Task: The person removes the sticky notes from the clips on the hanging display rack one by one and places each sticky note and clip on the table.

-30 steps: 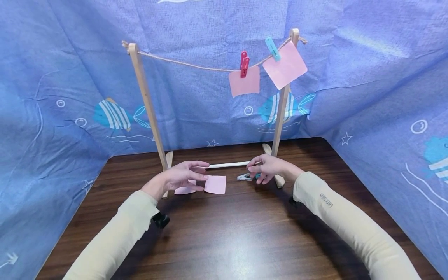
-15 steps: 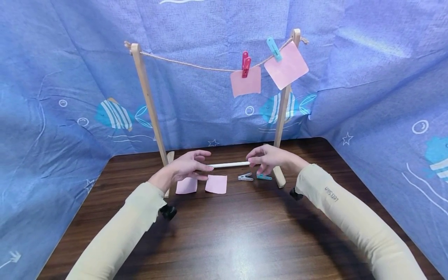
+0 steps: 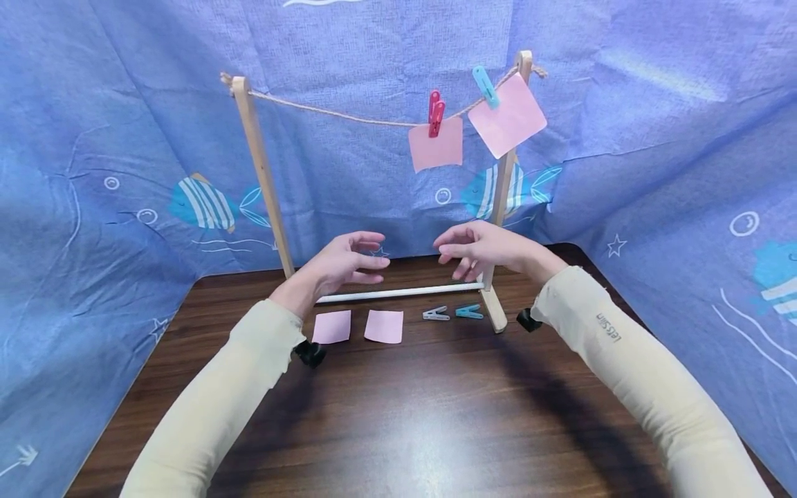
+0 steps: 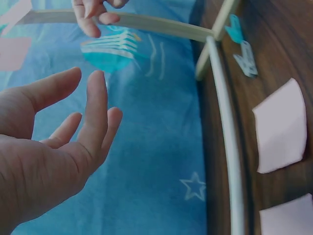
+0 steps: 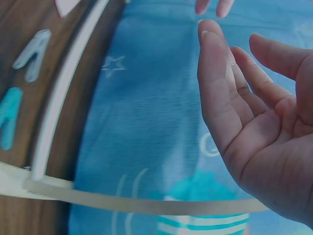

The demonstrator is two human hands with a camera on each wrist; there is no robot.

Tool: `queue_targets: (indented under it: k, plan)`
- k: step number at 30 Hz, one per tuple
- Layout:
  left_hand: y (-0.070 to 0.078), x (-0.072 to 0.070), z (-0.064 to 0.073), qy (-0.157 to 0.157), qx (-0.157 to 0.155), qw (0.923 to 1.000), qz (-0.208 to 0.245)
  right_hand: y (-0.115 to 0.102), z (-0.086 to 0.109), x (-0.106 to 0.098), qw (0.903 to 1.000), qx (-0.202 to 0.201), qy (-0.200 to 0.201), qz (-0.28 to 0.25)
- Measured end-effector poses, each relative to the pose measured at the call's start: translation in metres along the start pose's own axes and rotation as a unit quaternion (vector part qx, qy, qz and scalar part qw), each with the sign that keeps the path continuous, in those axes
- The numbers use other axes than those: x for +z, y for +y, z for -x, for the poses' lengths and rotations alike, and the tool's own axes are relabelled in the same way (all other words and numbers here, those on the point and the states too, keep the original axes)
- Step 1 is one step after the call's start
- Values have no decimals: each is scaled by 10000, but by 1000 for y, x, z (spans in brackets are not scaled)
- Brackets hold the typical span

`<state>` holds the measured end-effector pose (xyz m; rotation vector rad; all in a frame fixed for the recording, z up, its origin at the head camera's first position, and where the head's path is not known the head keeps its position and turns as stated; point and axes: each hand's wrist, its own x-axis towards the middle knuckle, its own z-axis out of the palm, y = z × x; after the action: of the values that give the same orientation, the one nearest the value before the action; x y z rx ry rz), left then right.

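My left hand point(image 3: 341, 264) hovers over the left part of the white rod point(image 3: 398, 293), its fingers loosely bent and holding nothing. Level with it, my right hand point(image 3: 488, 247) hangs in the air near the right wooden post point(image 3: 500, 200), also holding nothing. In the right wrist view, the right palm point(image 5: 274, 132) faces the camera. Below the hands, two pink paper squares point(image 3: 384, 326) lie side by side on the dark table. To their right lie a grey clothespin point(image 3: 436, 314) and a blue clothespin point(image 3: 469, 312).
A rope point(image 3: 336, 114) sags between the right post and the left post point(image 3: 264, 173). From its right half hang a pink paper point(image 3: 436, 151) under red clothespins point(image 3: 437, 117) and another pink paper point(image 3: 512, 119) under a light blue clothespin point(image 3: 486, 86). Blue cloth point(image 3: 373, 200) stands behind.
Both hands have risen away from the table, uncovering the rod, the paper squares and the two loose clothespins. The papers on the rope stay where they were.
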<state>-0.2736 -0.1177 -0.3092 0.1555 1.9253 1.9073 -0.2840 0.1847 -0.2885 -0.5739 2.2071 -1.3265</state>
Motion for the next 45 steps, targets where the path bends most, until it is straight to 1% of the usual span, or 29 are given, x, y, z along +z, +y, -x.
queue_targets:
  k: [3,5,9,12,17,20,25,28,32,36,42,45]
  plan:
    - [11,5,-2,5,77,9998,170,-13,3,-1,9999,-111,96,10]
    - [19,8,-3,-49,104,9997,215,-21,4,-1,9997,-177,145,76]
    - [33,13,-4,-131,164,9997,153,-32,7,1,9989,-309,205,296]
    - [41,16,-5,-86,241,9996,115,-39,9,1,9977,-423,319,425]
    - [51,18,-8,114,471,9985,239,-47,12,-3,9937,-735,687,490]
    - [56,19,-8,252,733,9963,373,-52,15,-5,9902,-960,932,394]
    - [66,22,-8,550,1181,9903,489,-63,22,-9,9833,-1316,1251,124]
    - [73,25,-9,742,1362,9860,605,-71,26,-11,9773,-1563,1428,-48]
    - [83,29,-9,915,1537,9809,769,-80,29,-14,9650,-1983,1694,-264]
    - [92,32,-8,918,1558,9801,816,-88,30,-17,9525,-2284,1977,-392]
    - [102,36,-8,743,1377,9863,530,-99,31,-19,9455,-2378,2182,-432]
    - [107,38,-10,666,1349,9880,338,-102,30,-21,9402,-2496,2266,-493]
